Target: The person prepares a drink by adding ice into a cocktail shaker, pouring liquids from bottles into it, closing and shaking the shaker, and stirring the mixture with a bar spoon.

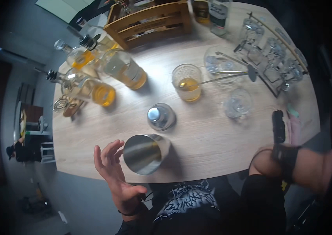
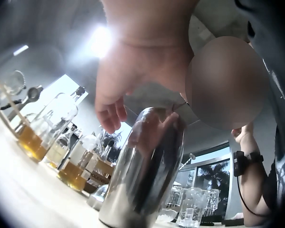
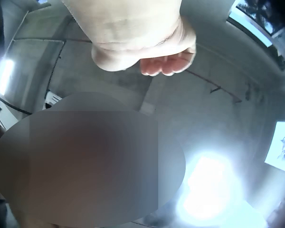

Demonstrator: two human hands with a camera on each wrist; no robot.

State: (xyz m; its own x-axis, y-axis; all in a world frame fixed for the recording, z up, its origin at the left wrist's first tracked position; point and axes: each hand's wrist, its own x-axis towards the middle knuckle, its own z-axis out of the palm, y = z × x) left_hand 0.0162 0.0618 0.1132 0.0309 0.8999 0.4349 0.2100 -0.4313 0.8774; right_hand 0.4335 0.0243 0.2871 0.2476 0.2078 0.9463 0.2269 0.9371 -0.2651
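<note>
Our left hand (image 1: 113, 172) hovers with fingers spread, just beside the steel shaker tin (image 1: 144, 153) and not gripping it. Our right hand (image 3: 147, 45) is curled, empty, held off the table (image 1: 209, 145). Behind the tin stand its cap (image 1: 160, 116) and a glass of amber drink (image 1: 187, 83).

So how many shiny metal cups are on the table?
2: a big shaker tin beside the open left hand, and a smaller metal cup just behind it. Others may hide in the wooden crate.
</note>
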